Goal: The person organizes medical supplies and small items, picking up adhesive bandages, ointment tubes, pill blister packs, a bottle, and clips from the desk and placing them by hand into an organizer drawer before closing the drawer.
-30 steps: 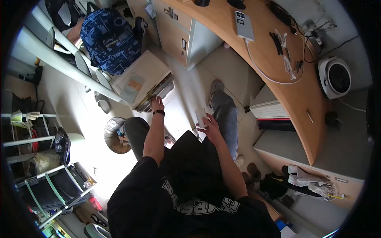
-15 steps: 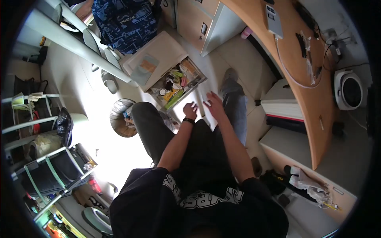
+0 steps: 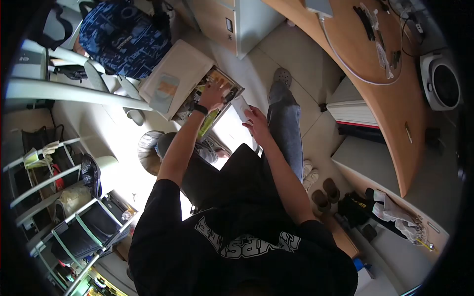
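A pulled-out drawer (image 3: 240, 91) full of small mixed items juts from a low white cabinet (image 3: 190, 61). My left hand (image 3: 213, 94), with a black watch on the wrist, reaches down over the drawer's far part. Its fingers are spread above the contents, and whether they touch anything is hard to make out. A yellow-green item (image 3: 208, 122) lies in the near part of the drawer. Just outside the drawer front is my right hand (image 3: 257, 126), its fingers apart and slightly bent, with nothing seen in them.
A blue patterned backpack (image 3: 126, 39) stands behind the cabinet, and a flat clear packet (image 3: 167, 92) lies on the cabinet top. A lined waste bin (image 3: 148, 150) is left of my legs. A curved wooden desk (image 3: 365, 64) borders the right side.
My left hand has moved from near my lap up and forward over the drawer. The right hand has shifted slightly left. The view has turned and moved somewhat.
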Action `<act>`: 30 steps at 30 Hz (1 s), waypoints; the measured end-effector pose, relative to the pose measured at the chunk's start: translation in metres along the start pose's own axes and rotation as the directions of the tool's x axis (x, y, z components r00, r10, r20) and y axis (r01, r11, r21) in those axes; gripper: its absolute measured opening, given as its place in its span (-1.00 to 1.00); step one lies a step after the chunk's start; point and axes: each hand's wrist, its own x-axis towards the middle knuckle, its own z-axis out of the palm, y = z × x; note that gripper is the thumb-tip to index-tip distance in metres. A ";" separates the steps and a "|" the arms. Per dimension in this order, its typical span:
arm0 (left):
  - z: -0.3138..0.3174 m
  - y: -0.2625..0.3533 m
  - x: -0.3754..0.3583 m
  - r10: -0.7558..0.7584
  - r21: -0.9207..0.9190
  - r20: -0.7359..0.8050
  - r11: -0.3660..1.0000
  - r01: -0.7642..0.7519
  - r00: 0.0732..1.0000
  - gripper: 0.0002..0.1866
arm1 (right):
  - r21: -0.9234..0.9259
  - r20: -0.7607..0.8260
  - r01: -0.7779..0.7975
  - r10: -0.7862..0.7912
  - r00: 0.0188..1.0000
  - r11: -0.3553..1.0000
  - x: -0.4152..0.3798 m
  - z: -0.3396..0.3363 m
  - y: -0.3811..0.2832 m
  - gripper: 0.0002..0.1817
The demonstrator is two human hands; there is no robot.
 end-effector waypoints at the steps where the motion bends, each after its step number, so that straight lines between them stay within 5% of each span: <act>1: -0.001 -0.004 0.004 -0.039 0.016 0.081 0.999 0.038 0.996 -0.41 | 0.016 -0.008 0.001 -0.001 1.000 1.000 0.002 -0.001 0.002 -0.48; 8: -0.007 -0.004 0.020 -0.084 0.095 0.128 0.993 0.073 0.988 -0.57 | -0.073 -0.021 0.021 -0.022 1.000 0.997 0.001 0.005 0.001 -0.49; 11: 0.007 -0.014 0.017 0.088 0.200 -0.106 0.978 -0.065 0.990 -0.60 | -0.066 -0.021 0.029 -0.030 0.999 0.997 0.003 0.006 0.003 -0.49; 16: 0.000 -0.015 0.007 -0.004 0.160 0.087 0.987 -0.010 0.996 -0.63 | -0.039 -0.058 -0.063 0.061 0.996 0.997 0.008 0.019 -0.011 -0.47; 21: 0.007 -0.024 0.007 0.021 0.184 0.068 0.982 -0.033 0.997 -0.59 | -0.009 -0.042 0.141 -0.142 0.989 0.990 0.051 0.019 0.012 -0.51; 27: 0.018 -0.034 0.007 -0.047 0.144 0.147 0.989 0.026 0.988 -0.52 | -0.727 -0.104 0.361 -0.613 0.783 0.584 0.104 0.043 0.007 -0.60; 30: 0.016 -0.036 0.002 -0.139 -0.040 0.049 0.989 0.141 0.989 -0.49 | -0.619 -0.140 0.366 -0.556 0.820 0.695 0.102 0.059 -0.003 -0.63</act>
